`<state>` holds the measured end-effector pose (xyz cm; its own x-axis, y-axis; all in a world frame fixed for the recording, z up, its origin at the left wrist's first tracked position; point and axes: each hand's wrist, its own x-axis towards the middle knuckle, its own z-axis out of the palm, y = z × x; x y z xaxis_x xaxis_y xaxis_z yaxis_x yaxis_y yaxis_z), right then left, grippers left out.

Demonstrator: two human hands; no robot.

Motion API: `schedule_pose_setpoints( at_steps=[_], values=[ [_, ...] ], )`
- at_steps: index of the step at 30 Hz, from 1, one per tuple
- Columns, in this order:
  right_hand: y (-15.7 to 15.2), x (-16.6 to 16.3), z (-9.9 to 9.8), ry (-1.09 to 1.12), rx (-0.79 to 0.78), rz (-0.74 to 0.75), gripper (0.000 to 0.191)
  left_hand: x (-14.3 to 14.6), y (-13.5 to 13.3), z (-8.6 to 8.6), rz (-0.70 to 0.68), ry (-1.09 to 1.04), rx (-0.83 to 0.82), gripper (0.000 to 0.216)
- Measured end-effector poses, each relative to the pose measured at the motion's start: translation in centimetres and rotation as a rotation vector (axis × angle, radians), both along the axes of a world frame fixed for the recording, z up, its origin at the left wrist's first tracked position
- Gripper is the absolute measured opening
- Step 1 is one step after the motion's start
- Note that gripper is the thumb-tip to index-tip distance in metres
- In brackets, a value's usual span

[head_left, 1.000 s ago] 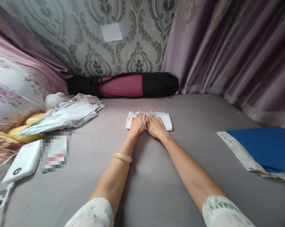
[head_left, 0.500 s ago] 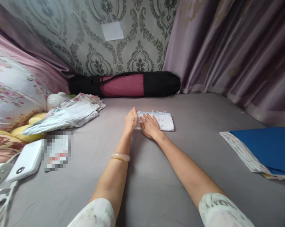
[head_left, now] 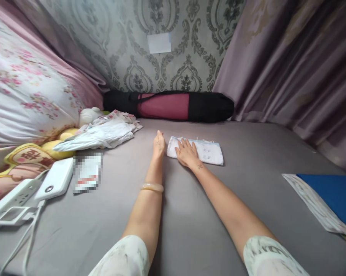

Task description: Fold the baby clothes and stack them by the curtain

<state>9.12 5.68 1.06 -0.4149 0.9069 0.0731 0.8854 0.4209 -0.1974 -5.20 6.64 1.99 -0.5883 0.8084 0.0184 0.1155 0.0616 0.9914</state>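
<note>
A small folded white cloth [head_left: 207, 152] with blue trim lies on the grey bed sheet [head_left: 190, 214]. My right hand [head_left: 186, 152] rests flat on its left part, fingers spread. My left hand [head_left: 159, 143] stands on edge just left of the cloth, fingers straight and together, touching the sheet beside the cloth's left end. Neither hand grips anything. A pale bangle [head_left: 152, 187] sits on my left wrist.
A pile of unfolded light clothes [head_left: 104, 132] lies at left by floral pillows [head_left: 26, 88]. A black and red roll bag [head_left: 169, 105] lies along the patterned wall. A white power bank [head_left: 54, 183], a power strip [head_left: 9, 201] and a blue folded item [head_left: 330, 193] are nearby. Purple curtain hangs right.
My left hand slid off the cloth to its left end and turned on edge. My right hand stayed flat on the cloth. The camera view shifted left.
</note>
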Motion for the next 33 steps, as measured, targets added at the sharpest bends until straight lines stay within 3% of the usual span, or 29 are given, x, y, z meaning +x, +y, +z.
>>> schedule_pose_setpoints(
  at_steps=[6, 12, 14, 18, 23, 29, 33],
  values=[
    [0.2, 0.0, 0.3, -0.064, -0.042, -0.006, 0.057, -0.3, 0.8, -0.6, 0.023, -0.11, 0.046, 0.046],
    [0.5, -2.1, 1.4, -0.021, -0.009, 0.014, 0.056, -0.5, 0.1, 0.8, 0.04, -0.739, 0.067, 0.038],
    [0.5, -3.1, 1.1, -0.004, 0.007, 0.044, 0.057, -0.9, -0.3, 1.1, 0.1, -0.862, 0.065, 0.03],
    [0.5, -4.3, 0.1, -0.002, -0.02, 0.063, 0.06, -1.2, -0.5, 1.1, 0.198, -0.881, 0.041, 0.016],
    [0.5, -4.5, -0.6, 0.004, -0.034, 0.052, 0.06, -0.7, -0.2, 0.9, 0.159, -0.854, 0.018, 0.014],
    [0.8, -3.8, 0.6, 0.011, -0.098, 0.081, 0.058, -0.4, -0.3, 0.9, 0.093, -0.838, 0.026, 0.01],
    [1.2, -1.0, 1.7, 0.028, -0.023, 0.008, 0.058, 0.3, -0.2, 1.2, 0.025, -0.843, 0.035, 0.008]
  ],
)
